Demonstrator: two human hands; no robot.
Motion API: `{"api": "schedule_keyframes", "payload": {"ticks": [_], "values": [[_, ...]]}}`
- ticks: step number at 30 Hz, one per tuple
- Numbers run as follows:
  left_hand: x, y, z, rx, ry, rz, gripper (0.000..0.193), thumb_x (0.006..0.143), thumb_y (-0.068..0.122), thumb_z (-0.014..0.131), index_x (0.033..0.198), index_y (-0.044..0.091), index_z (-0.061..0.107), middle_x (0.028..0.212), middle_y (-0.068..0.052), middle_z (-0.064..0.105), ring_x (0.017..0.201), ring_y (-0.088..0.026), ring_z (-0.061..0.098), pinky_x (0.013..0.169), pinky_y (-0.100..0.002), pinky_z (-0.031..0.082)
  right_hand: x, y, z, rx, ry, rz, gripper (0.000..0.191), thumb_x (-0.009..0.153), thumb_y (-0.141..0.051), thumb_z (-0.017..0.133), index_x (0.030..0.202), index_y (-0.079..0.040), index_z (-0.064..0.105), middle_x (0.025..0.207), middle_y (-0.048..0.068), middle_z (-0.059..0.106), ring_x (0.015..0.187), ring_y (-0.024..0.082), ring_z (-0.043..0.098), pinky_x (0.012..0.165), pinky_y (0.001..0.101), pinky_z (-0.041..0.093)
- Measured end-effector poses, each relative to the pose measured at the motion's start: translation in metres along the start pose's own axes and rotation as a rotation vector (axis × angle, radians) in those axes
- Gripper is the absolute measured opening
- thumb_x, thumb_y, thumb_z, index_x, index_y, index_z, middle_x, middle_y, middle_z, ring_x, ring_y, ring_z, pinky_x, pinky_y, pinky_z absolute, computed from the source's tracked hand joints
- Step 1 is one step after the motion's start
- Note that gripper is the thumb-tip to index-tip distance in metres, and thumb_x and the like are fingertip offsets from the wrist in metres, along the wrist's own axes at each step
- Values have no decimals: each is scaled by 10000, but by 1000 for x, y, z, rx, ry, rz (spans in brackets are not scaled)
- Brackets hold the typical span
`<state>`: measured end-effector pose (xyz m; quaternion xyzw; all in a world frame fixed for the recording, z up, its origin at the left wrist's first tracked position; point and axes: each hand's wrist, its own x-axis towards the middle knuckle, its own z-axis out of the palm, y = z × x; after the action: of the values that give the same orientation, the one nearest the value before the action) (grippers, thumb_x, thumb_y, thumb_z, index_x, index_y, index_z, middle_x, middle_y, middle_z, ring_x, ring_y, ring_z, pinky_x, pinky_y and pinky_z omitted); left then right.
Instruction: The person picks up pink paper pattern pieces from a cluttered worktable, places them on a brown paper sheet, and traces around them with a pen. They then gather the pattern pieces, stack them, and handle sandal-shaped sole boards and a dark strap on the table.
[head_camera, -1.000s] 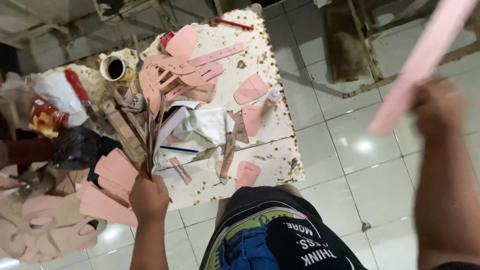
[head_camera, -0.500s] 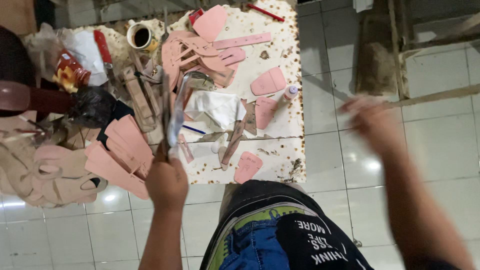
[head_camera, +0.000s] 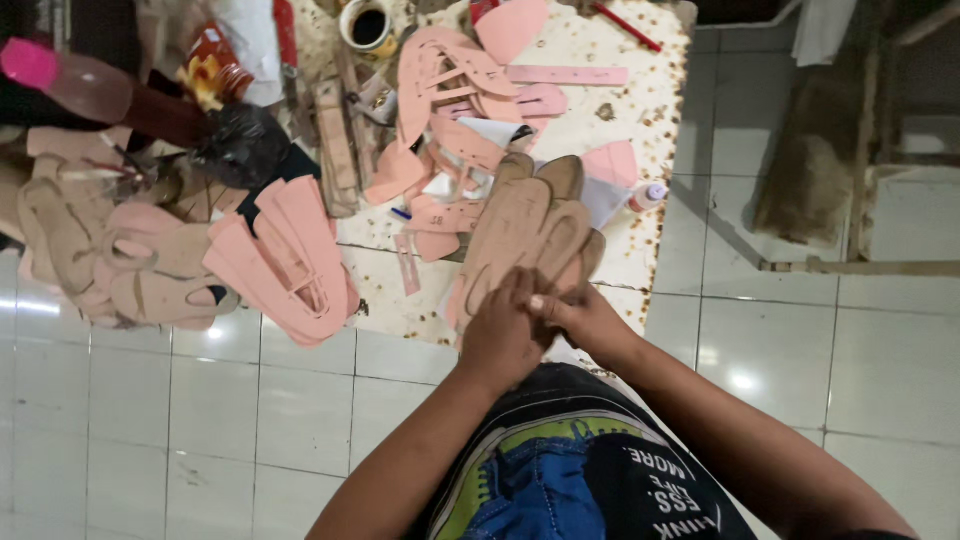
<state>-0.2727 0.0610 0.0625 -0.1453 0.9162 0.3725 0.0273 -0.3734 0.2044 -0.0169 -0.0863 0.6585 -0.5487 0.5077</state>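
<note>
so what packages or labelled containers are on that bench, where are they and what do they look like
Snack packet: top left of the bench, crinkled, red and yellow.
Small bottle: right edge of the bench, white with a pink band.
Plastic bottle: far left, lying down, clear with a pink cap.
Tin: top centre, round, open, dark inside.
</note>
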Motion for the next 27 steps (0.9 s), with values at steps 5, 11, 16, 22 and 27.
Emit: {"api": "schedule_keyframes", "payload": {"ticks": [5, 11, 16, 22, 27], "values": [[-9, -50, 28, -231, 22, -137, 539, 862, 244, 734, 1313, -4, 574, 1292, -249, 627, 1218, -409, 600, 1018, -461, 485, 13, 23, -9, 170, 306, 184, 292, 912, -263, 720, 1016, 10, 722, 722, 47, 601, 449, 95, 380, 390, 271, 283], [-18, -126, 50, -117, 307, -416, 570, 818, 211, 744, 1306, -32, 580, 1292, -261, 626, 1198, -405, 599, 1007, -463, 473, 14, 40, -34, 122, 366, 143, 272, 920, -238, 712, 1007, 5, 626, 741, 56, 602, 443, 89, 389, 380, 277, 313], [-24, -144, 49, -287, 213, -534, 534, 827, 243, 674, 1297, -8, 631, 1232, -253, 694, 1168, -374, 659, 1014, -422, 499, 10, 51, -44, 29, 424, 94, 335, 919, -219, 718, 1074, 61, 620, 820, 68, 661, 579, 92, 518, 476, 267, 399], [-26, -140, 48, -296, 248, -520, 491, 844, 245, 662, 1275, 11, 657, 1229, -237, 692, 1154, -373, 662, 1001, -421, 506, 2, 58, -49, -77, 676, -32, 491, 911, -152, 740, 1267, 101, 517, 961, 117, 633, 737, 169, 614, 608, 314, 487], [-28, -140, 52, -279, 284, -457, 432, 855, 207, 661, 1238, 7, 683, 1226, -212, 685, 1143, -350, 643, 981, -429, 504, 2, 60, -46, 0, 418, 91, 333, 934, -150, 658, 1166, 88, 644, 953, 97, 711, 758, 164, 671, 706, 299, 552]]}}
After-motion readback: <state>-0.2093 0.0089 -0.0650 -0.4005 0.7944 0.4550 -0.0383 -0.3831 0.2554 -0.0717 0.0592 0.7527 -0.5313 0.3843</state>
